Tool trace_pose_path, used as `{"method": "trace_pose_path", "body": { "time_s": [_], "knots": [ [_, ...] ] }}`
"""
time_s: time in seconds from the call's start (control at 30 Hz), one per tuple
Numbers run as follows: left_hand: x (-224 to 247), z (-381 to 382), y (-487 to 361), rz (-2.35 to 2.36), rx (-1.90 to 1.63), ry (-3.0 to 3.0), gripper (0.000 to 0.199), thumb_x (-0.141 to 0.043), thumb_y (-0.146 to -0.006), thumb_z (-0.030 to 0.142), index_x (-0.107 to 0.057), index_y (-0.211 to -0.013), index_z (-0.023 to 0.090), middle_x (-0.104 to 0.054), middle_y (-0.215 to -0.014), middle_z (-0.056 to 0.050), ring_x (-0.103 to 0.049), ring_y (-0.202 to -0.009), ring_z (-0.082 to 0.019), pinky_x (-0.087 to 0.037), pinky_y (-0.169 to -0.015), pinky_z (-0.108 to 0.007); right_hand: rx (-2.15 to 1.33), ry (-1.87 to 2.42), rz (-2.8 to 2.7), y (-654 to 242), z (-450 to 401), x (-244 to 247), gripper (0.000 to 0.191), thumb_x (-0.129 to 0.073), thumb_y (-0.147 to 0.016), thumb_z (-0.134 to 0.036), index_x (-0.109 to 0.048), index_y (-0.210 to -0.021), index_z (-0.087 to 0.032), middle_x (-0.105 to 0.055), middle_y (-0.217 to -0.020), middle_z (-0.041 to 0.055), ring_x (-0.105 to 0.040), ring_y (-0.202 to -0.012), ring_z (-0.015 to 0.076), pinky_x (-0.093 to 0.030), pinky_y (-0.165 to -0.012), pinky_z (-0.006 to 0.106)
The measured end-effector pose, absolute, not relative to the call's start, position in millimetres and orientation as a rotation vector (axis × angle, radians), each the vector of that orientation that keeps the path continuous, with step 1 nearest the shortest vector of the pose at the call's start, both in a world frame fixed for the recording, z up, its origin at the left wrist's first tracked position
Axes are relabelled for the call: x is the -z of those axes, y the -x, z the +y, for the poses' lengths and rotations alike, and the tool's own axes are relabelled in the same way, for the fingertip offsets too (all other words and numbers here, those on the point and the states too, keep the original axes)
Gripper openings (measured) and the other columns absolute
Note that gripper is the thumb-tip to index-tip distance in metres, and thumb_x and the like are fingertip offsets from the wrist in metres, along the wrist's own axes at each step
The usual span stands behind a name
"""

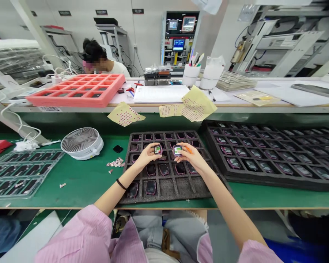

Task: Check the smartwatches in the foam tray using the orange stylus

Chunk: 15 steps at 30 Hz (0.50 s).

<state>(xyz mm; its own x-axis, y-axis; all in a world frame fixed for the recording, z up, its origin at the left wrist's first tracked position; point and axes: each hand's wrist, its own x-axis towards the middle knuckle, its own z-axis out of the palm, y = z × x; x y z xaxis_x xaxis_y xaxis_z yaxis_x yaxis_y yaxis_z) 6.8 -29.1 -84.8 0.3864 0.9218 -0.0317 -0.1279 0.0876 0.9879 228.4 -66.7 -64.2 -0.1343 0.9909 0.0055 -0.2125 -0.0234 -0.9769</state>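
The left hand (pixel 146 156) is grasping a small pink-framed device (pixel 157 149) with its fingers, and its lit screen faces up. The right hand (pixel 190 157) is grasping a second pink-framed device (pixel 177 150) in the same way, with a small orange stick (pixel 188 149) showing by its fingers. The 2 devices are close together but not touching, and they are above a dark foam tray (pixel 164 191), where more devices lie in compartments. A black band (pixel 121 184) is around the left wrist. At 3 o'clock, a larger foam tray (pixel 263 178) is just beside it and holds more devices. At 9 o'clock, on the green bench mat (pixel 79 190), are a clear plastic tray (pixel 22 175) and a white fan (pixel 81 143). At 11 o'clock, on the far shelf, is a red foam tray (pixel 76 98), and a co-worker (pixel 116 67) sits behind it. At 12 o'clock, yellow label sheets (pixel 194 106) hang over the shelf edge
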Motion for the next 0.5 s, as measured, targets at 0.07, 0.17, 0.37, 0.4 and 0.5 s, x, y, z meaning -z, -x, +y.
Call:
{"method": "trace_pose_path", "body": {
  "time_s": [0.07,0.17,0.37,0.4,0.5],
  "knots": [
    [91,-25,-1,0.894,-0.99,-1.268,0.07,-0.08,-0.062,0.027,-0.05,-0.125,0.017,-0.065,-0.1,-0.007,-0.06,-0.072,-0.011,-0.041,-0.055,-0.018,-1.406,1.009,-1.132,-214,-49,66,0.03,-0.071,-0.075,-0.036,-0.059,-0.097,-0.019,-0.066,-0.066,-0.0017,-0.067,-0.051,0.0167,-0.055,-0.05,0.028],
    [98,-21,7,0.927,-1.032,-1.311,0.066,-0.075,-0.07,0.035,-0.05,-0.129,0.018,-0.064,-0.105,-0.009,-0.063,-0.074,-0.013,-0.04,-0.052,-0.018,-1.43,1.015,-1.094,-192,-29,68,0.029,-0.067,-0.076,-0.039,-0.059,-0.093,-0.017,-0.065,-0.061,-0.0008,-0.066,-0.048,0.0158,-0.052,-0.045,0.025],
    [101,-17,22,0.983,-1.124,-1.354,0.048,-0.064,-0.079,0.043,-0.058,-0.118,0.017,-0.065,-0.095,-0.006,-0.061,-0.062,-0.01,-0.037,-0.045,-0.018,-1.469,0.933,-1.059,-166,-20,79,0.031,-0.067,-0.074,-0.037,-0.057,-0.098,-0.02,-0.067,-0.066,-0.0015,-0.068,-0.053,0.0163,-0.051,-0.048,0.026],
    [101,-17,23,1.005,-1.126,-1.342,0.045,-0.061,-0.081,0.045,-0.059,-0.117,0.017,-0.065,-0.092,-0.005,-0.06,-0.059,-0.009,-0.036,-0.045,-0.018,-1.471,0.932,-1.057,-165,-22,81,0.031,-0.067,-0.075,-0.037,-0.057,-0.099,-0.02,-0.067,-0.067,-0.0016,-0.068,-0.055,0.0162,-0.052,-0.049,0.026],
    [100,-19,23,1.053,-1.115,-1.305,0.042,-0.055,-0.085,0.047,-0.061,-0.116,0.019,-0.065,-0.094,-0.005,-0.059,-0.059,-0.009,-0.038,-0.045,-0.019,-1.465,0.933,-1.069,-163,-28,87,0.032,-0.067,-0.075,-0.037,-0.056,-0.101,-0.022,-0.067,-0.073,-0.0018,-0.068,-0.057,0.0161,-0.053,-0.052,0.028]
  ]
}}
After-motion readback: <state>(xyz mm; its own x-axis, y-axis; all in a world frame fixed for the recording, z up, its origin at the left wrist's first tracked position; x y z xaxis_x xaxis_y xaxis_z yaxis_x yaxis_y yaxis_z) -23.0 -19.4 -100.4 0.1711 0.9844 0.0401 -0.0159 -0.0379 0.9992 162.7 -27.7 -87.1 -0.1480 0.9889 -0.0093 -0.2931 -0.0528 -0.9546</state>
